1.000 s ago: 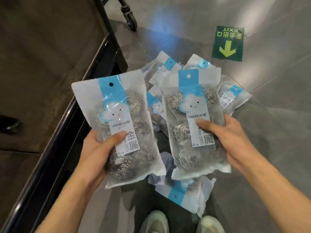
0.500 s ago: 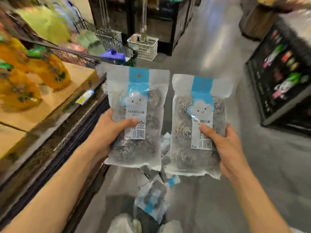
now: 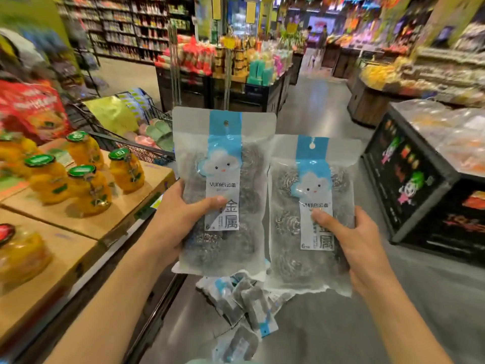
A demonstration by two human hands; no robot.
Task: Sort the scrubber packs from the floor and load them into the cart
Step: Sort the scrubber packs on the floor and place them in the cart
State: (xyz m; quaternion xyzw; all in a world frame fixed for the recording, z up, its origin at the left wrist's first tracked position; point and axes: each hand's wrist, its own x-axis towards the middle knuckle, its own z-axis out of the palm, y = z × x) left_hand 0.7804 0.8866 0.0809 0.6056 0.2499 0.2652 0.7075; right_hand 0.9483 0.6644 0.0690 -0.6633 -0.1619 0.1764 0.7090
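My left hand grips one scrubber pack, a clear bag of steel wool balls with a blue strip and a cloud face, thumb across its label. Beside it, slightly lower, my right hand grips a second identical pack the same way. Both packs are held upright in front of me, above several more packs lying in a heap on the grey floor. A wire shopping cart stands behind and to the left of the packs, with green and pink goods inside it.
On my left is a low display of cardboard boxes carrying jars of yellow fruit. A black display stand is on my right. An aisle of grey floor runs ahead between product stands and shelves.
My view has swung up from the floor pile to the store aisle. Both hands kept their packs and lifted them; the cart and shelves came into view.
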